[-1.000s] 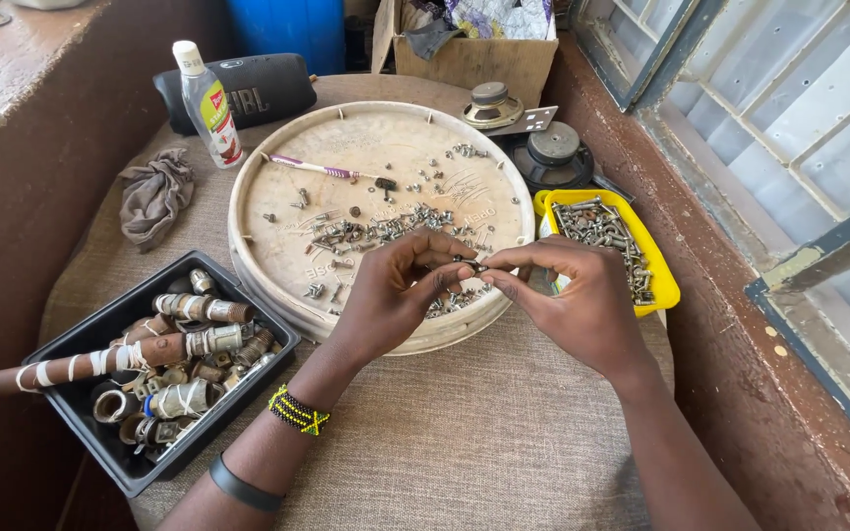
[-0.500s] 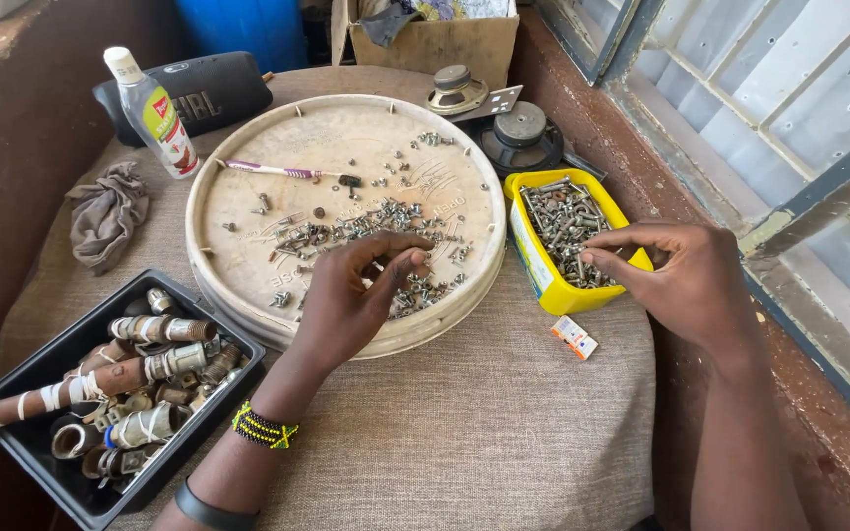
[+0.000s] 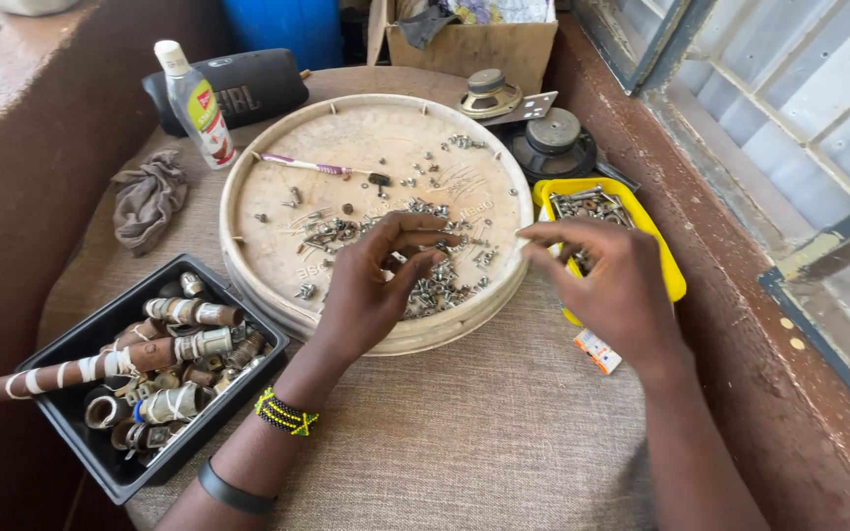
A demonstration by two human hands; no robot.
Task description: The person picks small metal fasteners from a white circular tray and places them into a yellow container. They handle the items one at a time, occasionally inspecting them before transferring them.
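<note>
A round cream tray (image 3: pixel 277 197) on the cloth-covered table holds a pile of small screws (image 3: pixel 445 285) and scattered ones. My left hand (image 3: pixel 371 295) rests on the pile, its fingers spread among the screws. My right hand (image 3: pixel 612 290) hovers at the tray's right rim, over the near end of a yellow container (image 3: pixel 666 261) full of screws. Its fingertips point left toward the tray, slightly apart, with nothing visible between them.
A black bin (image 3: pixel 81 344) of taped metal pipe pieces sits at the left. A grey rag (image 3: pixel 148 197), a small bottle (image 3: pixel 199 103), a black speaker (image 3: pixel 253 84), two round speaker parts (image 3: pixel 553 138), a cardboard box (image 3: pixel 474 44) and a window wall at the right surround the tray.
Both hands were together over the pile; my right hand went to the yellow container and has now come back to the tray's rim. My left hand stayed on the screws.
</note>
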